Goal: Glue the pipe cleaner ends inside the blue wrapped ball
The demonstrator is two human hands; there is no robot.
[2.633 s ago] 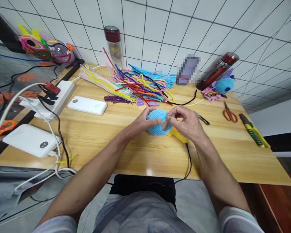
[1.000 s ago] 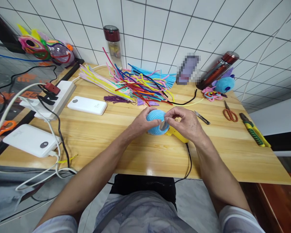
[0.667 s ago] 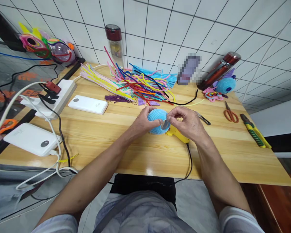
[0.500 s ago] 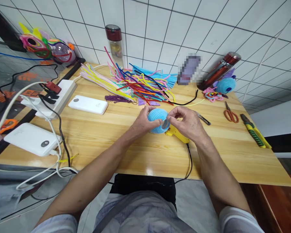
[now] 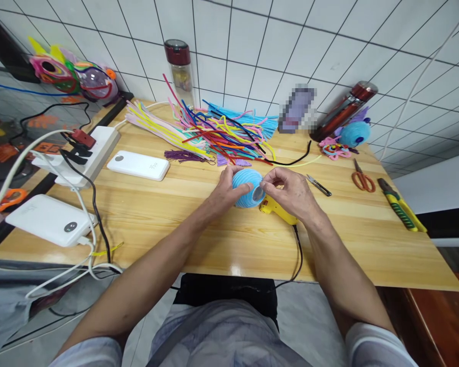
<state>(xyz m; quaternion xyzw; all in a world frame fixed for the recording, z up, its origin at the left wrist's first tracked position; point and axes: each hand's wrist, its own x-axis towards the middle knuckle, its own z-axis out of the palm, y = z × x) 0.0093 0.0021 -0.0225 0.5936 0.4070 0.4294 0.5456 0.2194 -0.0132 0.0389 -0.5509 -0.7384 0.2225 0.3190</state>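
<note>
My left hand (image 5: 229, 188) is closed around a ball (image 5: 245, 180) wound in rings of fuzzy light-blue pipe cleaner, its thumb lying across the front. A greyish bare patch shows on the ball's right side. At the edge of that patch, my right hand (image 5: 286, 191) pinches with thumb and forefinger, apparently on the blue pipe cleaner; the fingertips hide most of what they hold. Partly under my right hand lies a yellow glue gun (image 5: 278, 210) with a black cord.
Behind the ball lies a heap of coloured pipe cleaners (image 5: 222, 130). Thread snips (image 5: 320, 185), scissors (image 5: 362, 179) and pliers (image 5: 400, 206) lie rightward, before a red flask (image 5: 344, 112). Power banks (image 5: 137, 165), a power strip (image 5: 87, 158) and cables occupy the left.
My hands and the ball stay nearly in place; my right fingertips have shifted slightly left along the bare patch. At the far left edge, part of what looks like another person's hand has appeared.
</note>
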